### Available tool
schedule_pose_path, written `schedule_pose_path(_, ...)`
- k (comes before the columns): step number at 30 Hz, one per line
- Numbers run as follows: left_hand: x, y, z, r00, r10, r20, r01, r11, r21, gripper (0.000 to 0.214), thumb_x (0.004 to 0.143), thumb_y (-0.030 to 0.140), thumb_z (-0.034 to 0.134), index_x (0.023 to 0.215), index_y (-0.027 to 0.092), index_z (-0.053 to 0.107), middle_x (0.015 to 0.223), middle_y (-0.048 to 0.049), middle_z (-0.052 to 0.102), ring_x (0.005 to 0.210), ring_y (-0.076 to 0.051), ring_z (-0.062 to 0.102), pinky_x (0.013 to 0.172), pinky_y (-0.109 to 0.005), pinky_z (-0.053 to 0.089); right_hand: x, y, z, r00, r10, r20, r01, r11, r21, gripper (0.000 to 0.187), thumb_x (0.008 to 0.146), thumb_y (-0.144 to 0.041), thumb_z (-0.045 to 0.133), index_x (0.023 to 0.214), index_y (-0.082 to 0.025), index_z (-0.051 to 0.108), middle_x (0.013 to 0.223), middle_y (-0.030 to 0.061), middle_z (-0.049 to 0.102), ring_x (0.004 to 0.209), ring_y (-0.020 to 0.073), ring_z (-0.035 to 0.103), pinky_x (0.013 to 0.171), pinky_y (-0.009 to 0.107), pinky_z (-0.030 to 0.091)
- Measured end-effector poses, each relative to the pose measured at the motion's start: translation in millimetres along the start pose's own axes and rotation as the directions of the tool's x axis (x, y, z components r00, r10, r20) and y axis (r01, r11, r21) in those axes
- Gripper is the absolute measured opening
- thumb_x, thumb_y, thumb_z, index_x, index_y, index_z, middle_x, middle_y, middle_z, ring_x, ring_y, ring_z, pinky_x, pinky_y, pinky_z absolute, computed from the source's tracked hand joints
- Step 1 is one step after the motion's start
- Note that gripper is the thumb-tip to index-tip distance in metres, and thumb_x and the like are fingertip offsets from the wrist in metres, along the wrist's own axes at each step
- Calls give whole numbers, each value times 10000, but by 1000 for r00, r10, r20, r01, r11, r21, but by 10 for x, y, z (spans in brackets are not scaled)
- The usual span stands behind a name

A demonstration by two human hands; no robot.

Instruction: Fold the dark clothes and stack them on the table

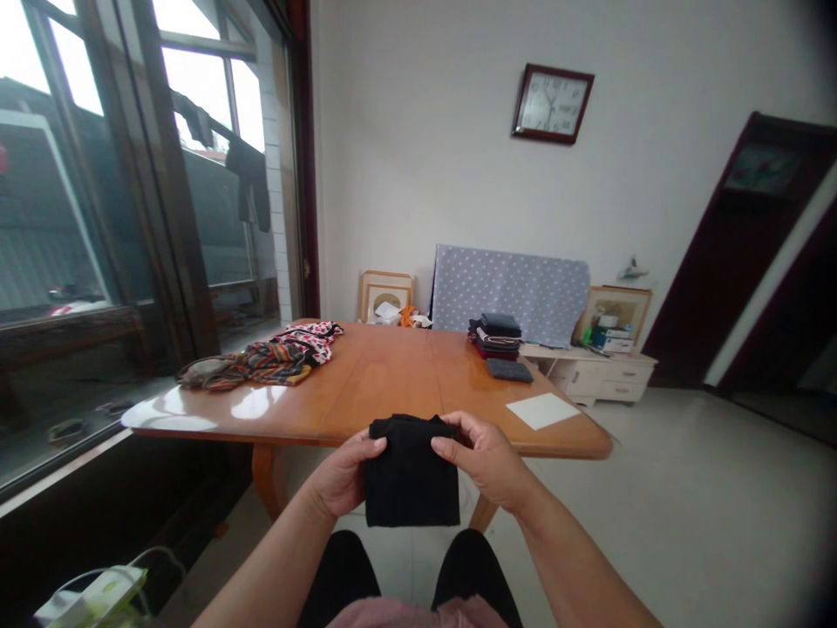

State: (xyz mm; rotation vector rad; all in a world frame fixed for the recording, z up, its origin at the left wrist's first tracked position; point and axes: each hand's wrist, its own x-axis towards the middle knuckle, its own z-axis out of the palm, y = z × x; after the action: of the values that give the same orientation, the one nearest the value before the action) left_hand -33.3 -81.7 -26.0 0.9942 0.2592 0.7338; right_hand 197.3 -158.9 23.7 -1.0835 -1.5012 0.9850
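A folded black cloth (pixel 411 475) hangs between both hands just in front of the near edge of the wooden table (pixel 392 384). My left hand (pixel 343 475) pinches its upper left corner, fingers closed on it. My right hand (pixel 480 458) grips the upper right corner, thumb over the top edge. On the table's far side stands a stack of folded dark clothes (pixel 497 336), with one folded dark piece (pixel 510 370) lying beside it. A white sheet (pixel 542 410) lies near the right edge.
A heap of colourful patterned clothes (pixel 268 358) lies at the table's left end. Large windows run along the left. A low white cabinet (pixel 602 371) and a dotted grey panel (pixel 510 292) stand against the back wall. A white device (pixel 98 593) with cables sits at the bottom left.
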Motion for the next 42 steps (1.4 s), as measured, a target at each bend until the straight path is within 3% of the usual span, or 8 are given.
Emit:
schedule_pose_path(7,8,337,54,994,-18,103,-16,949,316,549,865,559,647,1240,159,676,1203,-141,696,1049,-275,663,885,-341,500,-32,-3,-79,999,10,49,-5,996,-86,290,832,-449,727,1008,-220,702,875,-5,670,794,159,588,706,257,452)
schedule_pose_path(11,115,573,277,985,-75,154,-46,752,657,498,816,472,741,1209,168,710,1171,-119,714,1066,-283,651,889,-334,478,-21,28,-30,997,16,73,-4,989,-149,255,835,-426,723,987,-221,705,823,-4,663,747,159,579,651,253,437)
schedule_pose_path(15,209,579,470,982,-91,166,-87,563,822,388,765,410,800,1064,168,750,937,-53,727,827,-218,648,673,-252,449,7,9,17,999,-28,22,32,982,-186,302,834,-446,733,1032,-221,695,864,11,685,788,169,601,688,263,458)
schedule_pose_path(24,74,439,322,1000,12,13,-17,834,552,402,796,383,796,1106,155,681,914,-40,694,746,-144,615,659,-228,469,-202,-65,-272,976,45,215,-32,998,-62,936,705,-511,853,1500,-264,425,1390,118,582,1245,294,561,1023,438,463)
schedule_pose_path(29,71,358,252,995,94,-21,-76,900,429,362,789,324,811,1095,164,704,948,-57,724,800,-169,659,738,-258,506,-253,-34,-174,986,39,164,-17,990,-137,488,798,-481,777,1210,-233,690,1080,38,721,1010,261,660,884,378,525)
schedule_pose_path(33,96,300,253,990,132,-38,-111,931,346,352,799,331,804,1101,173,717,993,-68,737,841,-183,675,798,-284,519,-239,-52,-144,993,9,114,12,984,-178,385,851,-496,712,1113,-214,723,969,27,727,924,240,668,813,355,531)
schedule_pose_path(39,116,272,302,984,155,-89,-110,918,381,362,811,343,793,1112,161,708,984,-76,733,833,-184,667,769,-278,521,-266,-187,-124,982,-180,-62,142,909,-391,661,781,-426,792,1379,-298,540,1383,69,587,1235,263,573,1017,423,484)
schedule_pose_path(42,128,261,323,981,172,-95,-114,893,436,342,814,351,788,1084,158,704,955,-60,717,826,-178,651,753,-272,511,-271,-262,-58,937,-344,-68,257,805,-535,576,802,-386,768,1335,-318,560,1505,65,469,1377,259,454,1128,455,398)
